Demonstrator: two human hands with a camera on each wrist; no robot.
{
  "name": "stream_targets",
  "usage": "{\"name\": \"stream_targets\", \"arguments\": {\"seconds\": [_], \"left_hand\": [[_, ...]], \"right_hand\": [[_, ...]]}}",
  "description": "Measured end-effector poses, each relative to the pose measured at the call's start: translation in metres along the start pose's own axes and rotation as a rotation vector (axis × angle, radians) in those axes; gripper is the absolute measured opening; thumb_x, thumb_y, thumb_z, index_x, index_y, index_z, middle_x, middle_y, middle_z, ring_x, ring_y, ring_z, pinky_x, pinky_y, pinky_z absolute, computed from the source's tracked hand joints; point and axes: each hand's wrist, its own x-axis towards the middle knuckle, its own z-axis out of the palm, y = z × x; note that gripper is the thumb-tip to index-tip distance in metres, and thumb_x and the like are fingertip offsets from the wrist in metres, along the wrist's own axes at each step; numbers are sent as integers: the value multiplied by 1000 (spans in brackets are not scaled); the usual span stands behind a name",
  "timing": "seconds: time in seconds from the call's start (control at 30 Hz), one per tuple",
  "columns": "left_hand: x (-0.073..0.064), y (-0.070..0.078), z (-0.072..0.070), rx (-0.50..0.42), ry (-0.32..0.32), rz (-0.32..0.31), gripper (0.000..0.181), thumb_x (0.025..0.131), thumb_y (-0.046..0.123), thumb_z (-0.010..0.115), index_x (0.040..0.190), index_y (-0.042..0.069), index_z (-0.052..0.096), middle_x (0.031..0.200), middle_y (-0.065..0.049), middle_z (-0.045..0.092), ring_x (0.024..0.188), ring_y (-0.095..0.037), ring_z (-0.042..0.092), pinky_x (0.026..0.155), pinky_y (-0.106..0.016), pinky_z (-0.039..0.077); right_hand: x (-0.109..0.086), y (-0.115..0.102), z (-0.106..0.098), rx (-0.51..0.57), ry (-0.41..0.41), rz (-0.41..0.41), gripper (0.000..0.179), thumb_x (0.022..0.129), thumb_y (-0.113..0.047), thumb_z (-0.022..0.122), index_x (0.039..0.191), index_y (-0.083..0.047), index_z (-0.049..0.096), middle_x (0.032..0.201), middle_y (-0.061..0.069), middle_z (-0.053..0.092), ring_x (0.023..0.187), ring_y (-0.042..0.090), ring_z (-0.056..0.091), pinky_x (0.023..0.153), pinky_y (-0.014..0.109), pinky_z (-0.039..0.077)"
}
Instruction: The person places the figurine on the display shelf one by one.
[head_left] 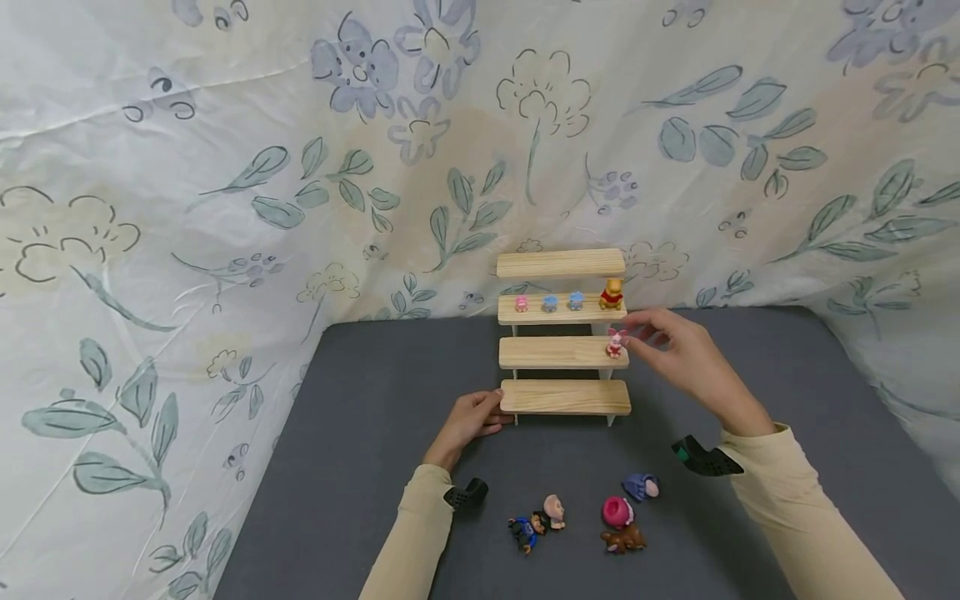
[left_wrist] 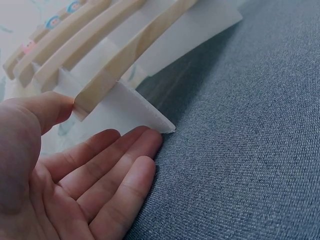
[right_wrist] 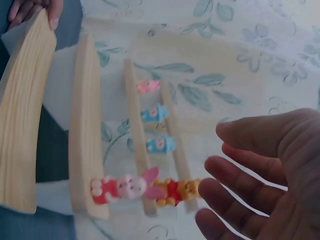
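Observation:
A stepped wooden display shelf [head_left: 564,353] with white supports stands on the dark cloth. My left hand [head_left: 471,419] is at the left end of its lowest plank. In the left wrist view, the thumb [left_wrist: 56,108] touches the plank's end while the loosely extended fingers [left_wrist: 107,165] lie beside the white support. My right hand [right_wrist: 280,175] is beside a pink piglet figure [right_wrist: 122,187], fingers relaxed and apart from it. That figure stands upright at the right end of the second plank from the bottom. Above it, a yellow bear figure [head_left: 611,295] in red stands on the third plank.
A small pink figure [head_left: 521,304] and two blue ones, including this blue figure [head_left: 550,304], share the bear's plank. On the cloth in front lie a blue donkey figure [head_left: 640,486], a pink piece [head_left: 617,512], a brown figure [head_left: 624,539], a dark-blue figure [head_left: 527,531] and a pale-headed figure [head_left: 554,511].

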Motion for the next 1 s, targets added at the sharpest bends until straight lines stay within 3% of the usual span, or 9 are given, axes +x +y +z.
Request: {"name": "stream_targets", "arguments": {"seconds": [0.27, 0.7, 1.0], "left_hand": [[-1, 0, 0, -5, -2, 0, 55, 102, 50, 57, 127, 2, 68, 115, -17, 76, 105, -23, 75, 83, -28, 63], [-1, 2, -2, -20, -9, -3, 58, 101, 51, 58, 131, 2, 66, 116, -18, 75, 107, -24, 75, 84, -28, 63], [-1, 1, -2, -23, -11, -8, 59, 101, 51, 58, 133, 2, 65, 117, -17, 75, 109, -25, 74, 86, -29, 63]], "right_hand": [[-11, -14, 6, 28, -43, -93, 26, 98, -16, 69, 123, -12, 69, 115, 6, 70, 94, 18, 64, 77, 30, 55], [-27, -19, 24, 98, -111, -116, 22, 97, -17, 70, 120, -16, 70, 106, -3, 70, 90, 9, 63, 74, 27, 56], [-39, -19, 36, 179, -224, -131, 23, 100, -22, 67, 122, -19, 68, 110, 1, 71, 91, 6, 62, 75, 26, 56]]}}
